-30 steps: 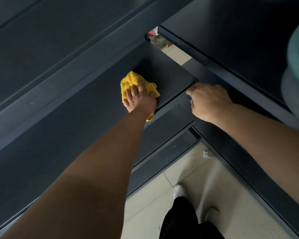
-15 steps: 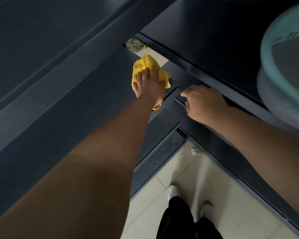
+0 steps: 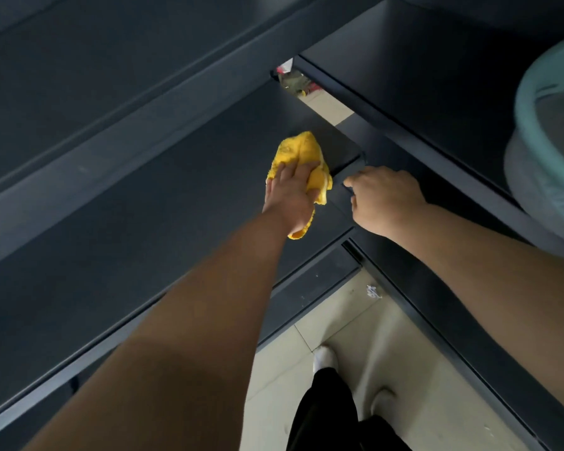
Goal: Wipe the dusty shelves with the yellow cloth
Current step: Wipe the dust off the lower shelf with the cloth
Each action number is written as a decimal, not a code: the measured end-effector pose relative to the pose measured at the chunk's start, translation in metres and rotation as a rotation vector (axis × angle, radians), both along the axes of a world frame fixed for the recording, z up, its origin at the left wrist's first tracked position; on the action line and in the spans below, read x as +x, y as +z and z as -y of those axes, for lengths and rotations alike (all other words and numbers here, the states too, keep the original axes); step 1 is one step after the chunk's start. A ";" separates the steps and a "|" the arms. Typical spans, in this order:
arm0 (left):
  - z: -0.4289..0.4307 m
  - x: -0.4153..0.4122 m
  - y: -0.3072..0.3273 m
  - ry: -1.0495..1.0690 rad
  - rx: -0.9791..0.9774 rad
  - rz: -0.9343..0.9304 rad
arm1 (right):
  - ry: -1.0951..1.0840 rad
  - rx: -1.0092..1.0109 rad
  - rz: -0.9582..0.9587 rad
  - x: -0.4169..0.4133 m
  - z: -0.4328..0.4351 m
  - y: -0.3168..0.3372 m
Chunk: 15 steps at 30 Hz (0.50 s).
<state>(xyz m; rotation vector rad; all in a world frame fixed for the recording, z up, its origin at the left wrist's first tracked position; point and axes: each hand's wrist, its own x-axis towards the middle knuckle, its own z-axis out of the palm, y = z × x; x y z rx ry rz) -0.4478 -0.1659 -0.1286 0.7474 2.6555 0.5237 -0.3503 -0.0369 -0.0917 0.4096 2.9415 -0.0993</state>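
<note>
My left hand [image 3: 290, 193] flat, pressing yellow cloth [image 3: 302, 151] on shelf [image 3: 176, 190]; shelf long axis runs toward lower left. My right hand [image 3: 385, 196] grips shelf end.

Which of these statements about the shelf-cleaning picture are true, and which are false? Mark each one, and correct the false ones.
1. The left hand presses the yellow cloth flat onto the dark shelf. True.
2. The right hand holds a second cloth. False: it holds no cloth and rests on the frame edge beside the shelf's corner.
3. A pale green basin sits at the right edge of the view. True.
4. The yellow cloth lies inside the basin. False: it lies on the shelf, under the left hand and well apart from the basin.
</note>
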 end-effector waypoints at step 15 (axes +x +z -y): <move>0.187 0.041 0.005 0.429 -0.031 0.069 | 0.256 -0.099 0.017 -0.016 0.117 0.002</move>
